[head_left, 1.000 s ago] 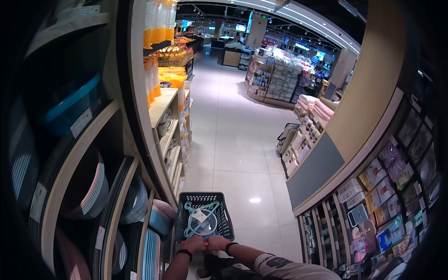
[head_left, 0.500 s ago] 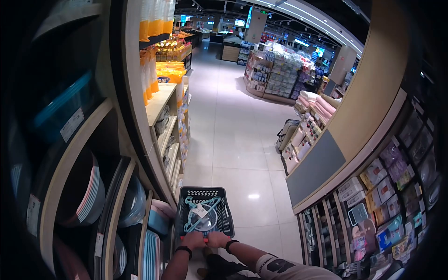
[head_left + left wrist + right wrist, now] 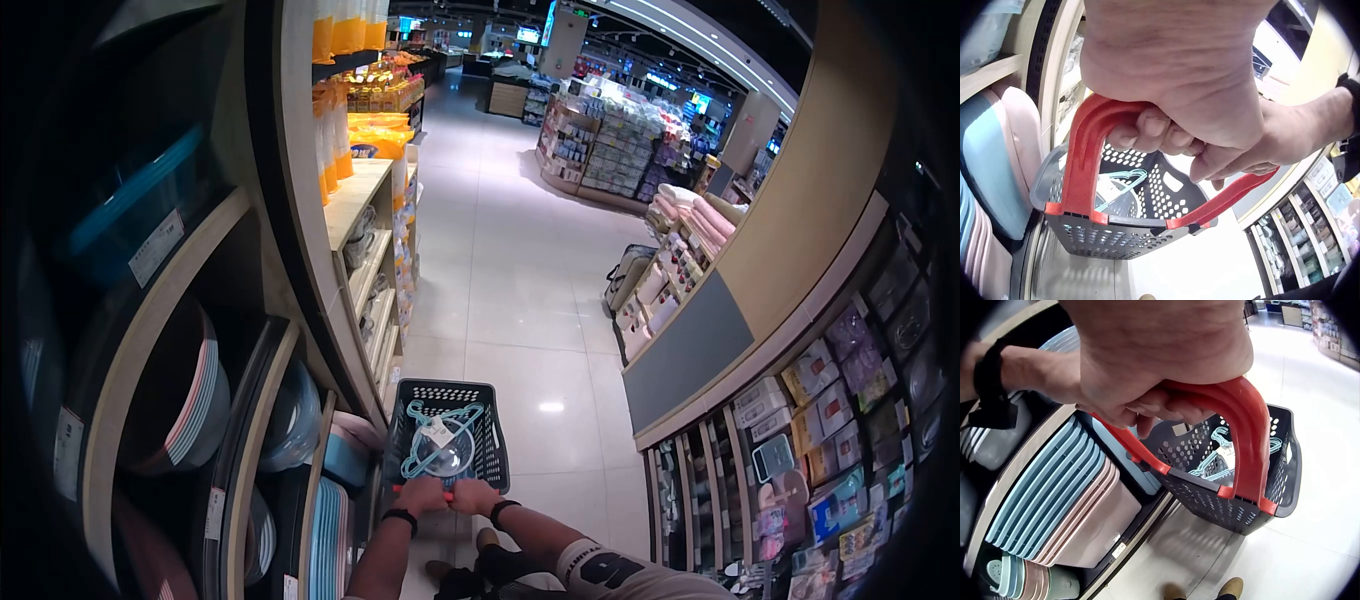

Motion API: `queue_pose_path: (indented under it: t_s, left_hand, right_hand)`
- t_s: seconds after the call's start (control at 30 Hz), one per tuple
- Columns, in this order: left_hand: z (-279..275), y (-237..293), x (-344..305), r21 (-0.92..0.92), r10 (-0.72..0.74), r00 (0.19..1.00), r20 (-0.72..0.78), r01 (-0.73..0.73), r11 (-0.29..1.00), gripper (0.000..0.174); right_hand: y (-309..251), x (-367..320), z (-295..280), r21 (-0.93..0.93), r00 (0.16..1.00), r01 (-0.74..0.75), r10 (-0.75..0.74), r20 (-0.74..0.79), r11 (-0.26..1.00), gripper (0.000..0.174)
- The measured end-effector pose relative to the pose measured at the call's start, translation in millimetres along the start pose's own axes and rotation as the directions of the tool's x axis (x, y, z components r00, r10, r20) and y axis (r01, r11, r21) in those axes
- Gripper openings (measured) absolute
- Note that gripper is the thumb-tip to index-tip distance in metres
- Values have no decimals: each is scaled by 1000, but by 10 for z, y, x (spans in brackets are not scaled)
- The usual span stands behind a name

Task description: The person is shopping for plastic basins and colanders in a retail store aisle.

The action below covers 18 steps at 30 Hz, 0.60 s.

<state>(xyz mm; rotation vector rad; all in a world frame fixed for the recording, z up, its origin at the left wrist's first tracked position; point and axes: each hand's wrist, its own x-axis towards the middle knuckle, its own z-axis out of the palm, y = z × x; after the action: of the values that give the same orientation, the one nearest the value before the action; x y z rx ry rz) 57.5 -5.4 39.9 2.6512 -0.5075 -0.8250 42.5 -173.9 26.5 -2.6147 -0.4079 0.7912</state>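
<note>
A dark perforated basket (image 3: 497, 440) hangs in front of the body, holding light-blue hangers (image 3: 412, 462) with a white tag and a clear round item (image 3: 456, 455). Both hands grip its red handle (image 3: 1082, 156), side by side. In the left wrist view the left hand (image 3: 1175, 75) has its fingers curled round the handle's left part. The right hand (image 3: 1160, 356) curls round the other part of the red handle (image 3: 1250, 437) in the right wrist view. The hangers (image 3: 1225, 472) lie inside the basket there too.
Shelves of basins and tubs (image 3: 205, 400) stand close on the left, beside the basket. Hanging packaged goods (image 3: 825, 410) line the right. A tiled aisle (image 3: 520, 250) runs ahead to a display stand (image 3: 610, 145); a suitcase (image 3: 628, 275) stands right of the aisle.
The basket and both hands sit slightly higher and farther right in the head view. The shelves and aisle have shifted slightly in view. Both hands keep their grip on the handle.
</note>
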Motion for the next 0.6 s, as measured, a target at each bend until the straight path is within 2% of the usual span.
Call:
queue_pose_path:
  t_s: [0.23,0.33,0.6]
  left_hand:
    - [10,-52,195,-3,-29,1000,12,29,1000,37]
    - [-7,-63,274,4,-14,1000,-13,14,1000,36]
    - [-97,-3,456,56,-69,996,55,66,996,37]
  right_hand:
    - [64,102,-135,-6,1000,27,-27,17,1000,36]
    - [28,72,-270,9,1000,-12,12,29,1000,37]
    - [316,287,-278,91,987,160,-160,-8,983,33]
